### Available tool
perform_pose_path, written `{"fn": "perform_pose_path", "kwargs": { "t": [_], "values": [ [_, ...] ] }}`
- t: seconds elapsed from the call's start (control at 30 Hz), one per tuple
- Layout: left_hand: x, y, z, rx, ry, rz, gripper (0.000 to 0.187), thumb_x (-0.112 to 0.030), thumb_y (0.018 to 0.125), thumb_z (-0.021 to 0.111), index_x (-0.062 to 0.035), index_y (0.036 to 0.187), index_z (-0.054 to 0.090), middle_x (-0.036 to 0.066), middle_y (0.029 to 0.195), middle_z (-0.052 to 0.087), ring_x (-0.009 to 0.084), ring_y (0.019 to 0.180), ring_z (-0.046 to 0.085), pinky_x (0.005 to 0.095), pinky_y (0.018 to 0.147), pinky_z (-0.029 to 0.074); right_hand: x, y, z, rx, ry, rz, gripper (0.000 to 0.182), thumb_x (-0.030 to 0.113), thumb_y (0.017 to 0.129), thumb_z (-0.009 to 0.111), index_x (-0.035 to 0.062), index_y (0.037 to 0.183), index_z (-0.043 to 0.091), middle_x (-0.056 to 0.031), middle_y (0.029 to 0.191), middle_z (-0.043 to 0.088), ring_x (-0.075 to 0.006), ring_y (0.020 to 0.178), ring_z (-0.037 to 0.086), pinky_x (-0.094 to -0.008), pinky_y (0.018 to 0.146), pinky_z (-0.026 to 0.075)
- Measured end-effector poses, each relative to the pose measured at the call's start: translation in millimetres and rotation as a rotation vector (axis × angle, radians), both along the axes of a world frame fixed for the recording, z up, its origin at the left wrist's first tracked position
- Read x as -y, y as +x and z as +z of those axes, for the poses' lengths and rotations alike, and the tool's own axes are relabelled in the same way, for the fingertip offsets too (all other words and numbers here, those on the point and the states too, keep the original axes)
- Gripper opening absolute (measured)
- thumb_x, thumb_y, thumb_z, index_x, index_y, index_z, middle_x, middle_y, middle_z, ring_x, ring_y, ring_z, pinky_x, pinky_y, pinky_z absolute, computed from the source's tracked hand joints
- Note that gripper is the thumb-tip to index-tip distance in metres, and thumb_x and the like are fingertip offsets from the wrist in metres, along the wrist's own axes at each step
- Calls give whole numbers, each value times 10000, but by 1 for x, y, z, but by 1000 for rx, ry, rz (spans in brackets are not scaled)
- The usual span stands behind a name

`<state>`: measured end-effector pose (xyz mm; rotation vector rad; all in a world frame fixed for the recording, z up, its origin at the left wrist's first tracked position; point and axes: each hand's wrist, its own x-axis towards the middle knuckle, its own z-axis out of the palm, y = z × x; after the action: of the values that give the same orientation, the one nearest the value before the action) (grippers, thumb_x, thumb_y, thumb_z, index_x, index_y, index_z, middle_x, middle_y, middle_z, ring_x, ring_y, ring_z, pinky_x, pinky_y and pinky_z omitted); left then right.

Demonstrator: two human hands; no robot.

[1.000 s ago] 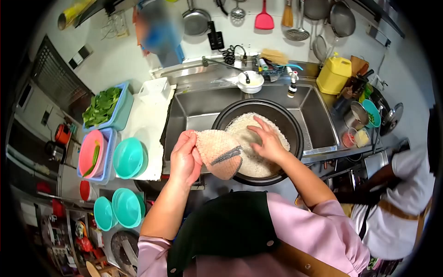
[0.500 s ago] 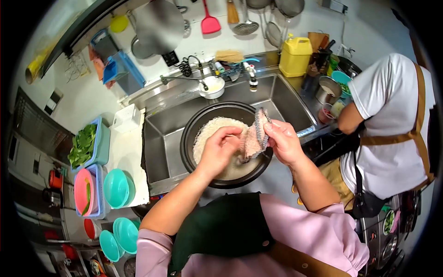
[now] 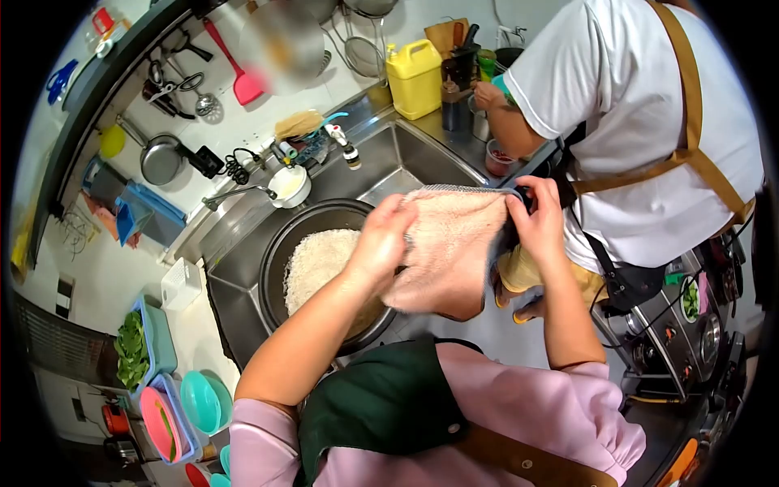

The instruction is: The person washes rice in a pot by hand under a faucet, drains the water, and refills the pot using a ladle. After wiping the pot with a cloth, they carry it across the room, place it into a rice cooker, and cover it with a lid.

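Stretched out between both hands is a pinkish cloth (image 3: 454, 247) with a dark grey edge. My left hand (image 3: 381, 239), blurred a little, is closed on its left side. At the upper right corner, my right hand (image 3: 538, 217) pinches the cloth between thumb and fingers. Below and left of the cloth, a large dark pot (image 3: 274, 304) sits in the steel sink. White rice (image 3: 316, 264) lies inside it, and the cloth and my left forearm hide the pot's right part.
A co-worker in a white shirt (image 3: 621, 130) stands close on the right, beside the counter. A yellow jug (image 3: 414, 79) and a tap (image 3: 345, 146) are behind the sink (image 3: 389, 174). On the left are a basin of leafy greens (image 3: 166, 337) and turquoise bowls (image 3: 199, 402).
The cloth, bunched up over the pot before, is now spread open and further right. Both hands have moved right and apart. The view has turned to the right.
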<state>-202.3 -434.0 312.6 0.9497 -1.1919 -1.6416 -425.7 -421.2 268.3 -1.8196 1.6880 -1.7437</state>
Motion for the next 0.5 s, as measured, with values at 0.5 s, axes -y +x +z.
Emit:
{"fn": "perform_pose_path", "kwargs": {
  "t": [0.5],
  "values": [
    [48, 167, -91, 1210, -384, 300, 368, -221, 788, 553, -5, 1083, 510, 170, 1056, 545, 280, 974, 528, 313, 825, 410, 41, 71, -131, -319, -174, 254, 97, 189, 555, 556, 99, 579, 528, -57, 596, 526, -262, 650, 540, -348, 514, 422]
  ]
}}
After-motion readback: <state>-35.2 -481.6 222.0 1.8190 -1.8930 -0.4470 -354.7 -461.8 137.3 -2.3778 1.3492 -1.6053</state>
